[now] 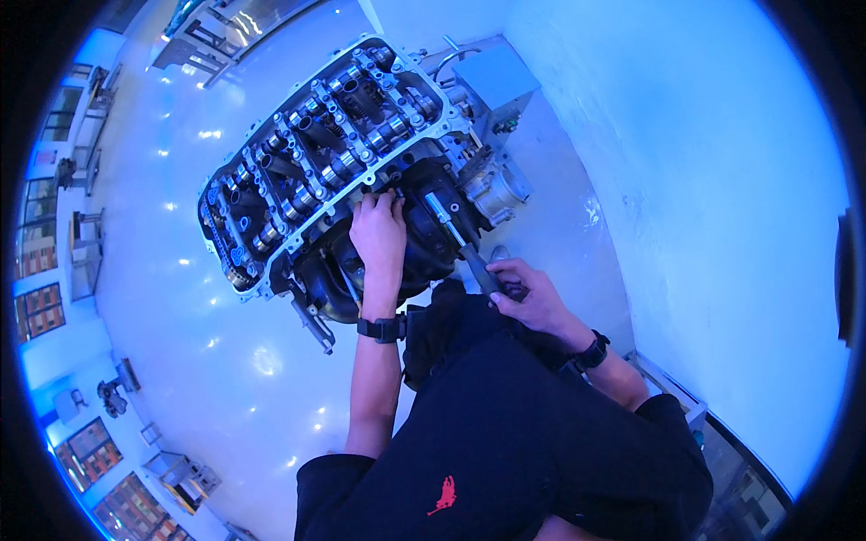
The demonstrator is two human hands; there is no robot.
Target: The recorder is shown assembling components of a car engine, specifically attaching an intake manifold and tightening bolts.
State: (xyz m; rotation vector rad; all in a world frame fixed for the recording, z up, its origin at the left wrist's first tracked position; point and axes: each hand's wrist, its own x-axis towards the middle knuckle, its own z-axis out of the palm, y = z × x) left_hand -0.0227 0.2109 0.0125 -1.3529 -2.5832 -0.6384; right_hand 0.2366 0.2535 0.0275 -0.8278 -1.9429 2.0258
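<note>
An engine with its cylinder head [325, 135] uncovered stands on a stand, camshafts and valve gear showing. A black intake manifold [424, 243] hangs on the side facing me. My left hand [379, 233] rests on the manifold's top edge, fingertips at the joint with the head. My right hand [530, 293] grips the dark handle of a ratchet wrench [456, 236], whose metal shaft runs up to the manifold. Both wrists wear black watches.
A grey metal box and frame [494, 79] of the stand sit behind the engine. A pale wall [704, 180] rises to the right. The glossy floor [180, 298] spreads left, with workbenches and machines [185, 473] along the far edges.
</note>
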